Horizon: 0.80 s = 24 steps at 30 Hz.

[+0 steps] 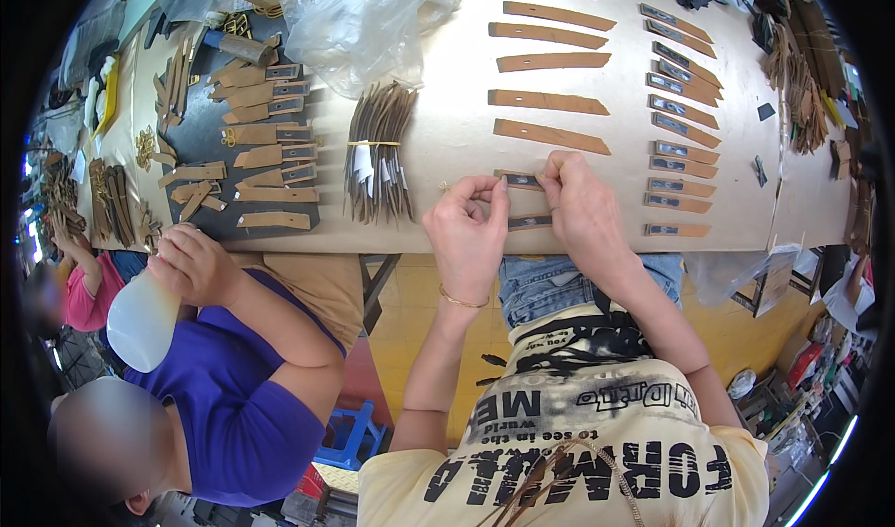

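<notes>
Between my two hands lies a short brown leather strip (522, 181) with a dark patch on it. My left hand (469, 233) pinches its left end between thumb and forefinger. Closed on the right end is my right hand (585, 208), fingers bent and partly covering the strip. Just below, nearer the table edge, a second patched strip (530, 222) runs between the hands, its right end hidden by my right hand. Beyond my hands, plain brown strips (550, 136) lie in a column, each with a small slot near one end.
On the right stands a column of patched strips (683, 152). A banded bundle of strips (380, 154) lies to the left, below a clear plastic bag (364, 23). Farther left, a dark mat (270, 231) carries more strips. A co-worker in purple (247, 378) sits there, holding a whitish translucent container (142, 324).
</notes>
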Tool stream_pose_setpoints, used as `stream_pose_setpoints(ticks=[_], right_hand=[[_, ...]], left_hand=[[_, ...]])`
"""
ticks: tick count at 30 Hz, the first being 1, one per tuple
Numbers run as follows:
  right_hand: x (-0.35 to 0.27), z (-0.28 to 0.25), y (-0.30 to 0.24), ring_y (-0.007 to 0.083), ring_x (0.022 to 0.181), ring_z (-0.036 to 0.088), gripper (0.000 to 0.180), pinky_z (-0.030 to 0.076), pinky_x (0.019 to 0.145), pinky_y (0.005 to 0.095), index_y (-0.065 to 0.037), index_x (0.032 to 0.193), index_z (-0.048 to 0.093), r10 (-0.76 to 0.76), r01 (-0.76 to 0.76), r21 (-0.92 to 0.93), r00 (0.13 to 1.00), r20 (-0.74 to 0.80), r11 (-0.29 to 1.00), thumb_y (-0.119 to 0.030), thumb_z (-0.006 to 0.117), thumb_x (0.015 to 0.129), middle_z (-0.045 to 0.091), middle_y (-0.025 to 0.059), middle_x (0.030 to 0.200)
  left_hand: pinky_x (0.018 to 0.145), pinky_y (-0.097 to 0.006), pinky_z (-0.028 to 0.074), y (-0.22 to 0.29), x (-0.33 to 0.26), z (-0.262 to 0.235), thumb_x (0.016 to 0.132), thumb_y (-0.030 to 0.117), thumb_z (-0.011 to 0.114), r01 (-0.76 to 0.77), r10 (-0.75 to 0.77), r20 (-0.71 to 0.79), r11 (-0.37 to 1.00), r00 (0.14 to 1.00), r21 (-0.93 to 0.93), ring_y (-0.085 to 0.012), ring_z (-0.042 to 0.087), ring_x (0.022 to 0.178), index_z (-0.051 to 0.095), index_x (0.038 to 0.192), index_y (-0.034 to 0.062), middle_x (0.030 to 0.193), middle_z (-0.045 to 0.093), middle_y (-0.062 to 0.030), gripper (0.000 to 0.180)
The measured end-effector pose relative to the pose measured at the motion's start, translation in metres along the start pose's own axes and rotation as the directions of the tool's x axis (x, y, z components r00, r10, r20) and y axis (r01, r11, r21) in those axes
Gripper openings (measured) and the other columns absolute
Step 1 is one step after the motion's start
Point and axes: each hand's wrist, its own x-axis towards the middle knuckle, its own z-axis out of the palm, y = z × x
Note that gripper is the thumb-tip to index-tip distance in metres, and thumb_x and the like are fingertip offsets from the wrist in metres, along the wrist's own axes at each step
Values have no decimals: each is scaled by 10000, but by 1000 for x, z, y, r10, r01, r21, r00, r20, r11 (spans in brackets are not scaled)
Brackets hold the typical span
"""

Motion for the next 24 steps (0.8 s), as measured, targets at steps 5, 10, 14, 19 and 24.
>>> stream_pose_setpoints(ticks=[5,10,14,19,24], right_hand=[[-2,4,3,344,823,591,186,492,709,431,-17,1061,451,-28,28,-40,1000,-3,999,17,519,892,539,160,926],[-3,2,7,342,826,590,176,492,719,434,-18,1063,452,-9,8,22,1000,25,1000,9,508,899,535,164,933],[-3,2,8,345,835,587,172,493,732,433,-17,1060,454,-43,43,9,999,18,999,7,500,896,532,164,937],[-3,5,8,346,843,585,186,497,739,425,-19,1047,462,-66,66,-30,998,-9,997,2,515,869,534,162,939],[-2,7,8,339,850,592,210,504,742,421,-20,1058,481,-100,98,-83,995,-19,992,0,530,855,535,156,937]], left_hand=[[444,-220,313,1,-1,-1,851,40,731,-20,20,2,1000,1000,13,-15,392,481,712,847,-65,627,624,-14,107],[453,-197,312,-2,-1,-2,855,40,734,-28,29,7,999,1000,-25,2,394,507,715,862,-75,628,608,9,117],[454,-197,315,-3,-1,-2,855,39,733,-35,36,13,999,999,-5,2,398,510,716,864,-76,632,609,9,116],[451,-203,317,-3,-1,-1,854,37,732,-44,44,2,999,999,17,-2,397,504,716,858,-75,623,609,4,113],[445,-211,316,-3,-1,1,854,36,731,-63,63,-13,997,998,41,-6,395,496,715,852,-73,612,609,-7,110]])
